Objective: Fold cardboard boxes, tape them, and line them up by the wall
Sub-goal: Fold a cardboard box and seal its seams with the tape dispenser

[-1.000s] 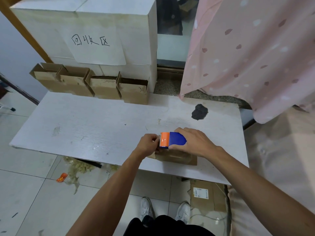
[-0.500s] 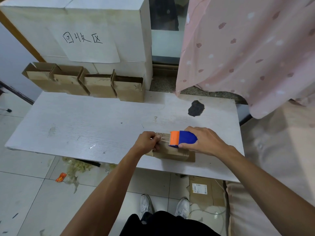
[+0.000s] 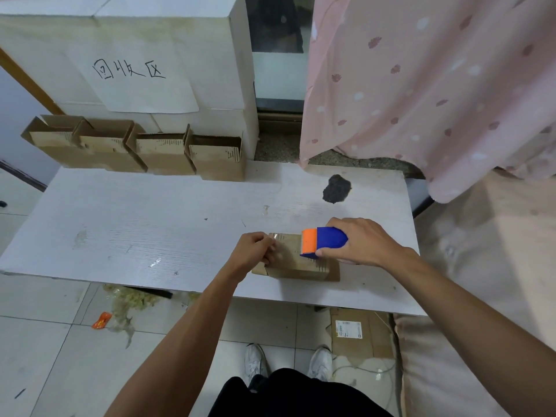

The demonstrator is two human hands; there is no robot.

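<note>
Head cam view, looking down at the white table [image 3: 120, 224]. The cardboard box [image 3: 301, 267] getting taped lies near the front edge, a bit right of the middle. The left hand [image 3: 254, 251] sits at the box's left end with its fingers curled, pinching the end of the clear tape [image 3: 284, 246] against the cardboard. The right hand [image 3: 361, 240] is wrapped around a blue and orange tape dispenser [image 3: 323, 240], which rests on top of the box towards its right end, so a shiny strip runs between the two hands.

At the far edge of the table, four finished boxes [image 3: 135, 145] stand in a row, side by side and open at the top, against a stack of big white cartons [image 3: 210, 55] with a handwritten paper sign [image 3: 132, 70]. There's a dark patch [image 3: 337, 189] on the tabletop further back and a pink curtain [image 3: 436, 85] on the right. On the floor under the table lies a flat piece of cardboard [image 3: 358, 332] with a label.
</note>
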